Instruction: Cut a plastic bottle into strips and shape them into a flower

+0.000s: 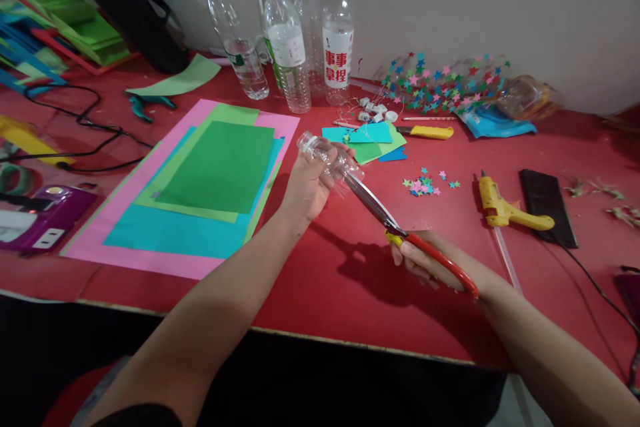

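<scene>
Over the middle of the red table, my left hand [313, 183] is wrapped round the cut-off top of a clear plastic bottle [345, 161], its neck pointing up and left. In my right hand [417, 263] is a pair of scissors [440, 260] with red and yellow handles. The long blades point up and left and reach the cut edge of the bottle piece. Whether plastic lies between the blades cannot be made out. Stacked sheets of coloured paper [220, 167] lie to the left of my left hand.
Several clear bottles [287, 47] stand by the wall. A yellow glue gun [500, 203] and a black phone [550, 207] lie at right. Small paper stars [425, 185], a yellow utility knife [433, 132] and paper scraps [370, 137] lie beyond my hands. A purple power strip [50, 217] is at left.
</scene>
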Available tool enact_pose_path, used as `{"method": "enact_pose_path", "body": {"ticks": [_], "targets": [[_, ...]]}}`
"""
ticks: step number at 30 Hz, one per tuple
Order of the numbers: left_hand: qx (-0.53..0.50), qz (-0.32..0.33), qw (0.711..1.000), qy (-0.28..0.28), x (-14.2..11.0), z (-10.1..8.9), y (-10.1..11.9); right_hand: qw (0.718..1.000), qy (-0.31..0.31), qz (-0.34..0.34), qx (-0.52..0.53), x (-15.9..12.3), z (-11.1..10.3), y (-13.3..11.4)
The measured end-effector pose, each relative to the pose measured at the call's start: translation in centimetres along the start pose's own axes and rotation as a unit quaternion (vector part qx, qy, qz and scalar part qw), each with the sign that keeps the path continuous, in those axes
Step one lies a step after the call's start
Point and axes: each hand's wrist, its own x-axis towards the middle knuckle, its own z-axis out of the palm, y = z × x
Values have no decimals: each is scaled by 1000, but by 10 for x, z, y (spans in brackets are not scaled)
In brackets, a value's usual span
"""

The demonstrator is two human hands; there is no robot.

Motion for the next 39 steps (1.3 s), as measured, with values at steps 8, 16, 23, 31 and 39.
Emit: {"method": "enact_pose_path", "body": {"ticks": [8, 16, 23, 31, 39], "targets": [[-1, -3, 1000, 1, 0, 0, 0, 998, -1, -24, -62, -2, -2, 1], [-7, -1, 1000, 1, -1, 3, 1, 997, -1, -33, -74, -3, -1, 0], [-9, -1, 1000, 3, -1, 2, 0, 1000, 7, -9, -21, -2, 1, 0], [-2, 21, 1000, -11, 1, 0, 0, 1000, 18, -13, -8, 0, 2, 1], [-9, 32, 999, -9, 1, 2, 2, 998, 45, -18, -38, 2, 8, -3]]}}
